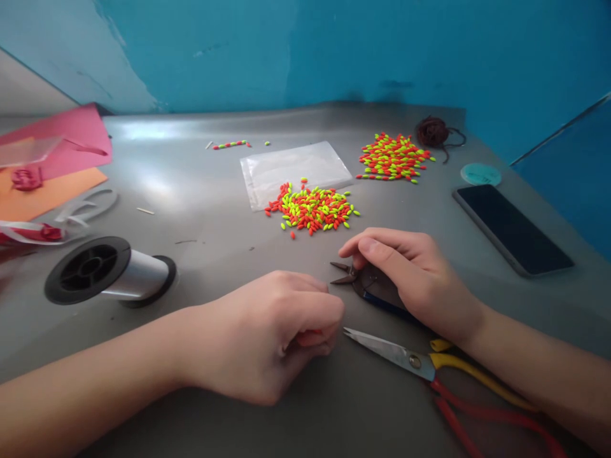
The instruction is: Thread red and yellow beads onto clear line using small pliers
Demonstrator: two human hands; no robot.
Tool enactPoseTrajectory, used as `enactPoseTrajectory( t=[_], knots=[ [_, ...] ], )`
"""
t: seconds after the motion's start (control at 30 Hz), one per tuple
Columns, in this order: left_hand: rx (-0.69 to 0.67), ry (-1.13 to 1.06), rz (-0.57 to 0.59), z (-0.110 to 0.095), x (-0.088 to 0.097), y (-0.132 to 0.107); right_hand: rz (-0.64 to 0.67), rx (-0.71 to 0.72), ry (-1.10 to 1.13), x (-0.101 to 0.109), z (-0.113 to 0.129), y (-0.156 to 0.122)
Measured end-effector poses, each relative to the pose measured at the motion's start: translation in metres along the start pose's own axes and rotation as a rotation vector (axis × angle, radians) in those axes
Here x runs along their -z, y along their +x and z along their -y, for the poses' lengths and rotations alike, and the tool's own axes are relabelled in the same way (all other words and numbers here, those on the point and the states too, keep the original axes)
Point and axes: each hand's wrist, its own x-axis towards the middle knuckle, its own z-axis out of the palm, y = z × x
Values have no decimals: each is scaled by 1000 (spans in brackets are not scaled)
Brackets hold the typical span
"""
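Observation:
My left hand (272,331) is closed low over the table, thumb and index finger pressed together. Whatever is in that pinch, if anything, is too small or hidden to name. To its right, my right hand (405,267) has its fingers curled, with the thumb lying along the index finger; I cannot make out anything between them. Beneath the right hand lie pliers (351,272) with dark blue handles, their jaws apart and pointing left. Scissors (410,359) with yellow and red handles rest partly under my right forearm. A heap of red and yellow-green beads (315,210) lies ahead of both hands.
A clear plastic bag (296,165) lies under the near heap's edge. Farther right are a second bead heap (394,156), dark yarn (432,132), a teal disc (481,173) and a phone (513,226). A spool (138,278) and coloured papers (62,184) occupy the left.

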Motion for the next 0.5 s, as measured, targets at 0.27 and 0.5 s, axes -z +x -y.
enactPoseTrajectory(
  t=[0.27,0.5],
  knots=[
    [66,7,18,3,1,-1,6,12,-4,-2,-2,-2],
    [139,-184,-119,10,6,0,-178,33,36,17,11,10]
  ],
)
